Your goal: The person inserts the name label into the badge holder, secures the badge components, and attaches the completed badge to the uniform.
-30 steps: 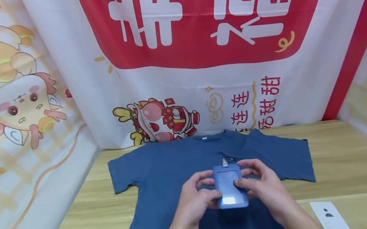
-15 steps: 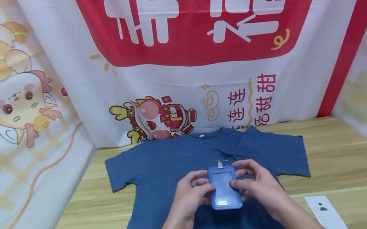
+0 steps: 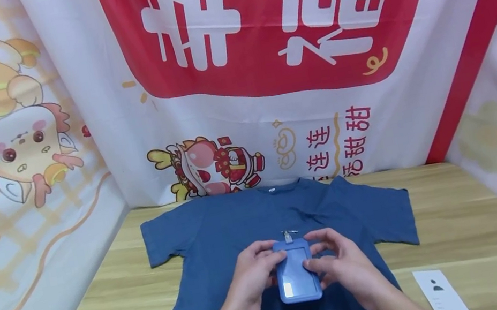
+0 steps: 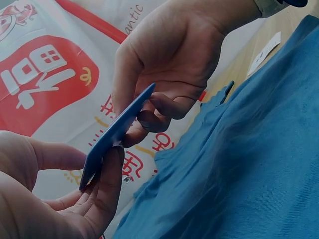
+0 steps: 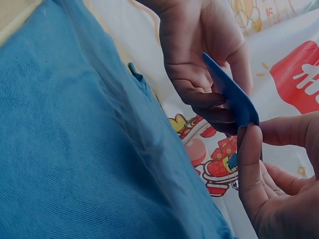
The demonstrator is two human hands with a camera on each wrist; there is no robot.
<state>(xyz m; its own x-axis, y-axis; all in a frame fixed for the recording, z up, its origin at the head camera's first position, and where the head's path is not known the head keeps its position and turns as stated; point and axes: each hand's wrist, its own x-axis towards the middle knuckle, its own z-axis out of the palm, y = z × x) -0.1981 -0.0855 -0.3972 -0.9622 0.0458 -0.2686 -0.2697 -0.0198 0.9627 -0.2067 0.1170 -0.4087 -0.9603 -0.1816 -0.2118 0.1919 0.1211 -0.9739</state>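
Left hand [image 3: 254, 273] and right hand [image 3: 344, 264] are pinching a blue rectangular plastic badge holder [image 3: 298, 276].
It is hovering above a blue short-sleeved cloth T-shirt [image 3: 235, 227], left of a white paper card [image 3: 441, 295].

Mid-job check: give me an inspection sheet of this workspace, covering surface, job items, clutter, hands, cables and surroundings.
Surface: wood-grain tabletop, with a blue T-shirt spread across it.
Job's things: blue badge holder, held up over the T-shirt, with a clip at its top end.
Clutter: white card printed with a dark figure, lying on the tabletop right of the T-shirt.
Hands: left hand pinches the holder's left edge; right hand pinches its right edge.
Cables: nothing seen.
Surroundings: printed sheets behind and on both sides.
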